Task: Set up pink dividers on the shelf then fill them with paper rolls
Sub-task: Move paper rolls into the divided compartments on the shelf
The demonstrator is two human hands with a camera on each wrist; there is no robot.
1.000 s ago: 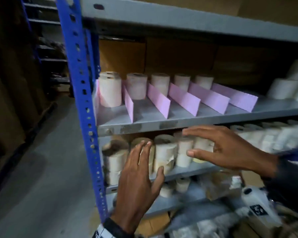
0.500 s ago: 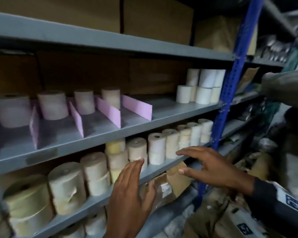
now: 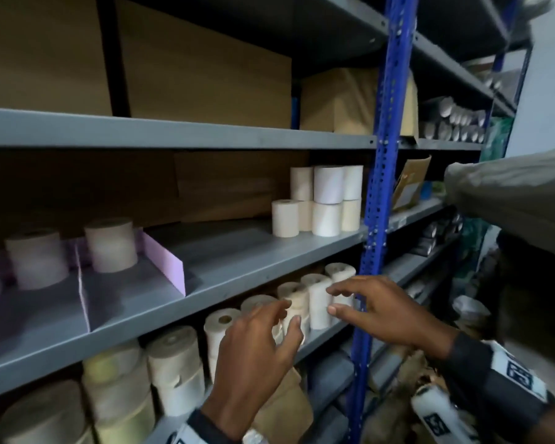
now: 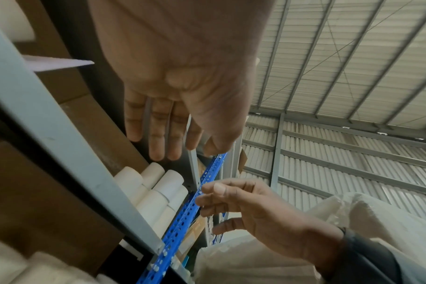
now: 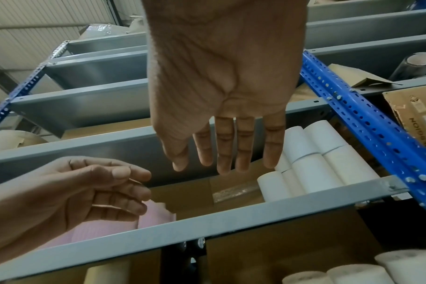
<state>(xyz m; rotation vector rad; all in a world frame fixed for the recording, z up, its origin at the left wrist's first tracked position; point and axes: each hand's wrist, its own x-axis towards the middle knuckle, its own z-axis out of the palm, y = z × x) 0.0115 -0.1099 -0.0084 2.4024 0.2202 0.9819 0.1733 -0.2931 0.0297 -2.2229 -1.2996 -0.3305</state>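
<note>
Pink dividers (image 3: 164, 264) stand upright on the grey middle shelf (image 3: 237, 277) at the left, with a paper roll (image 3: 111, 245) behind each gap. A stack of white and cream rolls (image 3: 321, 200) sits at the shelf's right end, by the blue post (image 3: 378, 187). More rolls (image 3: 318, 299) line the shelf below. My left hand (image 3: 257, 344) and right hand (image 3: 372, 312) hover in front of that lower row, both empty with fingers loosely spread. In the wrist views the left hand (image 4: 173, 123) and right hand (image 5: 226, 134) show open palms holding nothing.
Brown cardboard boxes (image 3: 205, 75) fill the top shelf. Larger tan rolls (image 3: 173, 363) crowd the lower shelf at the left. A grey sack (image 3: 510, 193) juts in from the right. Bags and packages (image 3: 398, 395) lie on the floor below.
The view has swung right along the rack, from the blue left post to the right post. Both hands moved right with it, staying empty in front of the lower row of rolls.
</note>
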